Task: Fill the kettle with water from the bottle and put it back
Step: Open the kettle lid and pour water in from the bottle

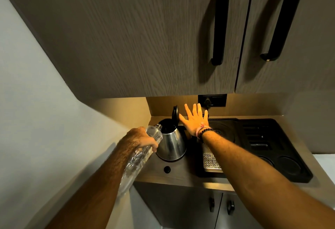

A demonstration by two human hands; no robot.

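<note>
A steel kettle (pixel 172 142) stands on the wooden counter with its black lid (pixel 175 113) tipped up and open. My left hand (pixel 140 139) grips a clear plastic bottle (pixel 137 158), tilted so its neck rests at the kettle's open mouth. The bottle's lower part runs back along my left forearm. My right hand (pixel 194 119) hovers just right of the lid with fingers spread, its thumb close to the lid's edge; whether it touches the lid I cannot tell. A beaded bracelet sits on the right wrist.
A black tray (pixel 272 149) with round recesses and slots lies to the right of the kettle, with a perforated metal plate (pixel 211 161) at its front left. A wall socket (pixel 212 100) is behind. Wooden cupboards with black handles (pixel 220 25) hang overhead. A small black round cap (pixel 167 169) lies on the counter.
</note>
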